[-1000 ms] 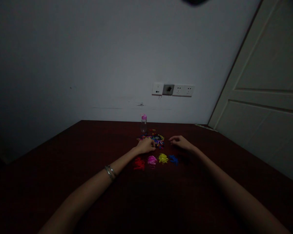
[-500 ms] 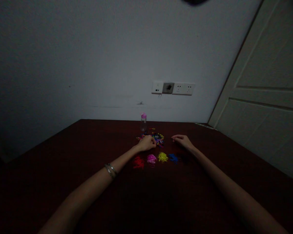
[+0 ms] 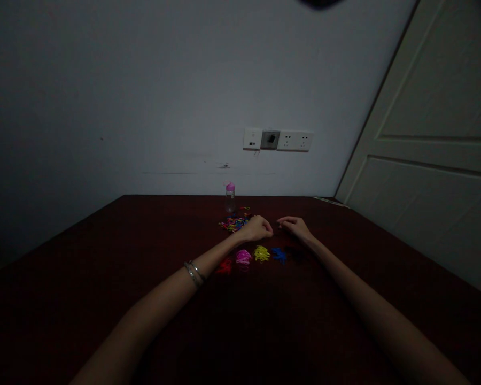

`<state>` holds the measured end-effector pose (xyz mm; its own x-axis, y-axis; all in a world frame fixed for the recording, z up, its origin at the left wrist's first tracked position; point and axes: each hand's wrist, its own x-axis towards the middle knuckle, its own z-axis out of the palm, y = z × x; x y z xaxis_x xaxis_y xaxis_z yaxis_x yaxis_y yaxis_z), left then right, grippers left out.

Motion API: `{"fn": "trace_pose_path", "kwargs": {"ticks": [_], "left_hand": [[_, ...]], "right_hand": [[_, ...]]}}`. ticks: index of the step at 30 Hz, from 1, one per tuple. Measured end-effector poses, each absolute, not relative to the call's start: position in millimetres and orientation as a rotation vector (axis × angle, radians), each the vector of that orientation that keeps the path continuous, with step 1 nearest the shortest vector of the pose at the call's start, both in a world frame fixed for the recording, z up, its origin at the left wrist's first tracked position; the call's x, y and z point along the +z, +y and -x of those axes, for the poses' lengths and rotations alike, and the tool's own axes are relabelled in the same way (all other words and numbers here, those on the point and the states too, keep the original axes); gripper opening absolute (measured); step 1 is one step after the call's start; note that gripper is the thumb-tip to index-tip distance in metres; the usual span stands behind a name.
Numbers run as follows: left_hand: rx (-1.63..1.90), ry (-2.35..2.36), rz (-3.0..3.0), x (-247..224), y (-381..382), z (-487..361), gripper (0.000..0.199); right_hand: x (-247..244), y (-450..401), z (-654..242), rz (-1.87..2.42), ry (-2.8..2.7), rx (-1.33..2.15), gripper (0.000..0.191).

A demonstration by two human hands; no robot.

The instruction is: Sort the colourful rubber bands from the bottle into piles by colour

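My left hand (image 3: 258, 229), with silver bangles at the wrist, reaches over the right side of a mixed pile of small coloured elastic bands (image 3: 233, 223). Its fingers are closed in a pinch; whatever is in them is too small to make out. Close by on the right, my right hand (image 3: 297, 228) also has its thumb and fingers drawn together, contents unclear. Nearer me lie sorted little heaps of bands: red (image 3: 224, 266), pink (image 3: 243, 258), yellow (image 3: 261, 253) and blue (image 3: 279, 255). A dark patch beside the blue heap is too dim to tell.
A clear bottle with a pink cap (image 3: 230, 198) stands behind the mixed pile. One loose yellowish band (image 3: 246, 208) lies to its right. The dark red table (image 3: 164, 230) meets a wall with sockets (image 3: 294, 141); a pale door (image 3: 425, 160) is at the right.
My left hand has moved right, from the mixed pile toward my right hand, uncovering the pile's left part. My right hand stays about in place. The view has shifted slightly.
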<state>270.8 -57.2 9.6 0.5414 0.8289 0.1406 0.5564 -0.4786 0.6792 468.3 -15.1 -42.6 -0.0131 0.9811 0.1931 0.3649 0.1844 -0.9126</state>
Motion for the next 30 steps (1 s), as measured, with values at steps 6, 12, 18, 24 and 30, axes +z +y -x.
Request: {"fn": "trace_pose_path", "kwargs": {"ticks": [6, 12, 18, 24, 30], "left_hand": [[0.598, 1.078, -2.280, 11, -62, -299, 0.019], [0.533, 1.001, -2.308, 5, -64, -313, 0.020], [0.578, 0.948, -2.265, -1, -54, -303, 0.023], [0.820, 1.076, -2.049, -7, -24, -245, 0.029], [1.062, 1.335, -1.760, -11, -10, -172, 0.028]], "right_hand": [[-44, -13, -471, 1.283, -1.594, 0.769, 0.024], [-44, -12, -471, 1.274, -1.568, 0.793, 0.023], [-41, -16, -471, 1.269, -1.575, 0.806, 0.024], [-37, -24, -477, 1.301, -1.718, 1.026, 0.034], [-32, -31, -469, 1.285, -1.913, 0.924, 0.024]]}}
